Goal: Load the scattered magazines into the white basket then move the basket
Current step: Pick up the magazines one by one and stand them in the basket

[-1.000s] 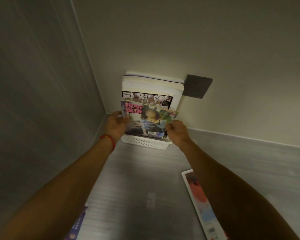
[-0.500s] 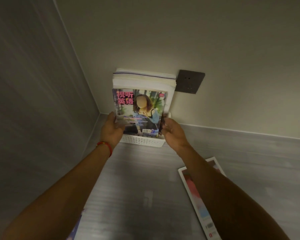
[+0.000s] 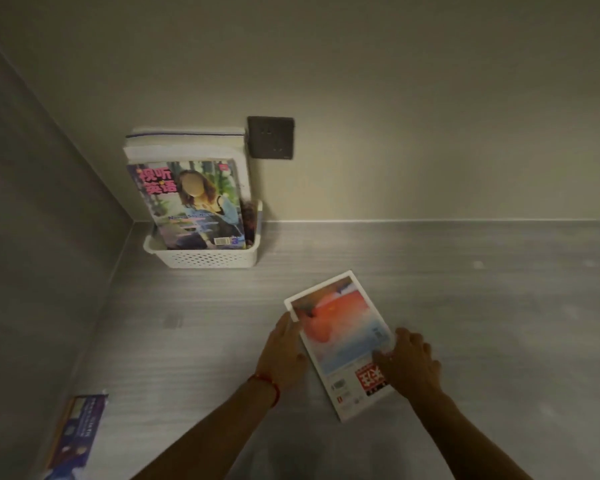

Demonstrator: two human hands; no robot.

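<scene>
The white perforated basket (image 3: 201, 258) stands in the far left corner against the wall. Several magazines stand upright in it, and the front one (image 3: 191, 202) shows a woman and pink lettering. On the grey surface nearer to me lies a magazine with an orange and blue cover (image 3: 336, 327). My left hand (image 3: 284, 351) rests with straight fingers along its left edge. My right hand (image 3: 409, 362) grips its right edge, thumb on the cover and fingers curled at the side. A purple magazine (image 3: 78, 431) lies at the lower left, by the side wall.
A dark wall socket (image 3: 271, 136) sits on the back wall just right of the basket. Walls close in the surface at the back and on the left. Bare grey surface stretches to the right.
Both hands let go of the woman-cover magazine, which now stands in the basket. They drew back toward me and came down on the orange magazine.
</scene>
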